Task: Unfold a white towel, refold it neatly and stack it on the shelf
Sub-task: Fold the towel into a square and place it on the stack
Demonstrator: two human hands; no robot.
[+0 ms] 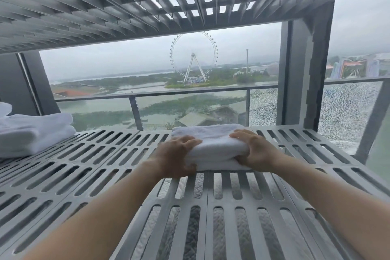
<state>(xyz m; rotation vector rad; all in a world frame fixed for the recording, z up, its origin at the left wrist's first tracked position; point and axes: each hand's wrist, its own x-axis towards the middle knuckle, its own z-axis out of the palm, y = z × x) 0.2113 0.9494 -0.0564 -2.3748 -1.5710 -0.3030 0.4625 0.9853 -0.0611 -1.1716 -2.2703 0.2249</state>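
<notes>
White folded towel [213,141] on the grey slatted shelf [101,154], held at its two near corners. The left hand [175,155] grips the left end, fingers curled over the top layer. The right hand [254,150] grips the right end, fingers on top and thumb pressed into the side folds. Both hands are closed round the cloth, so the towel lies between them and reaches away past the fingertips.

Whether the bundle is being lifted or set down cannot be told. Either way, the step probably goes best with both hands level and every layer pinched together, so the folds do not slide apart. A loose corner might catch in a slot.

Beyond the fingertips, the shelf's far edge lies just past the towel, with the glass railing [190,110] behind it, so there is little room to push forward. Left of the left hand, slats run on to the stacked towels [33,133], which sit well apart. Right of the right hand, a shorter stretch ends at the upright post [310,74]. Above the knuckles, the upper shelf [126,10] limits how high the towel can be raised.
</notes>
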